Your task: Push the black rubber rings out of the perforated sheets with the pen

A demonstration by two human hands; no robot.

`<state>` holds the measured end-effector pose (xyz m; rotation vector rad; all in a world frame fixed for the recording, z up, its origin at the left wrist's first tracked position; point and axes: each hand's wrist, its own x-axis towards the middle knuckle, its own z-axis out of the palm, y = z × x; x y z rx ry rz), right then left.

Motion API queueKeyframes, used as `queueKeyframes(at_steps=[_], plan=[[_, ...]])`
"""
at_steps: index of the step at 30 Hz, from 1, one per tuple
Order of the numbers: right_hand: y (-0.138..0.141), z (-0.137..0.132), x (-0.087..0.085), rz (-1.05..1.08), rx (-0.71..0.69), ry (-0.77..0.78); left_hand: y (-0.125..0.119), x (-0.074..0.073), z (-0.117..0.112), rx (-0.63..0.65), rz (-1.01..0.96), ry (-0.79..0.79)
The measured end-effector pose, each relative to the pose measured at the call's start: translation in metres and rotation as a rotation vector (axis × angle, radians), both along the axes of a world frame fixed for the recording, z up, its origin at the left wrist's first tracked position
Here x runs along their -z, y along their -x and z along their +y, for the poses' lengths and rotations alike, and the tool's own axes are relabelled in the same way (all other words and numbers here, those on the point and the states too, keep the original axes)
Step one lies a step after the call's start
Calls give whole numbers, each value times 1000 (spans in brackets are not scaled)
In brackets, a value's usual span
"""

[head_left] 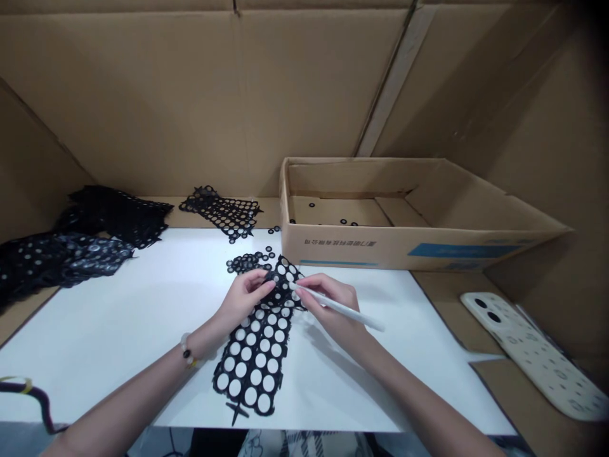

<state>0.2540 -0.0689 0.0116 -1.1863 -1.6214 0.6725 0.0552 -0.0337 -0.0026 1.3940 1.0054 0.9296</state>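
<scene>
A black rubber sheet full of round holes (254, 352) lies on the white table (118, 330) in front of me. My left hand (245, 295) pinches the sheet's far end, fingers closed on it. My right hand (330, 304) holds a thin white stick (342, 308) like a pen, its tip touching the sheet near the left fingers. A small heap of loose black rings (250, 260) lies just beyond the sheet.
An open cardboard box (380, 251) with a few rings inside stands behind my right hand. Piles of black sheets (85, 244) lie at the left, another sheet (221, 212) at the back. A phone (533, 352) rests at the right. Cardboard walls surround the table.
</scene>
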Motion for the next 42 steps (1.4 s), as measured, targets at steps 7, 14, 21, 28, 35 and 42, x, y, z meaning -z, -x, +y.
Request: queueKeyframes(at_steps=[7, 14, 21, 28, 35, 42], plan=[[2, 1, 5, 13, 5, 26, -1, 0, -4, -14, 50, -1], [2, 0, 3, 72, 7, 53, -2, 1, -5, -22, 122, -49], [4, 1, 4, 58, -28, 86, -1, 5, -4, -93, 273, -287], [12, -4, 9, -20, 16, 18, -3, 7, -7, -43, 305, -483], [15, -3, 13, -61, 38, -123, -5, 17, -4, -178, 169, -207], [14, 0, 18, -32, 35, -115, -7, 0, -10, 88, 238, -241]])
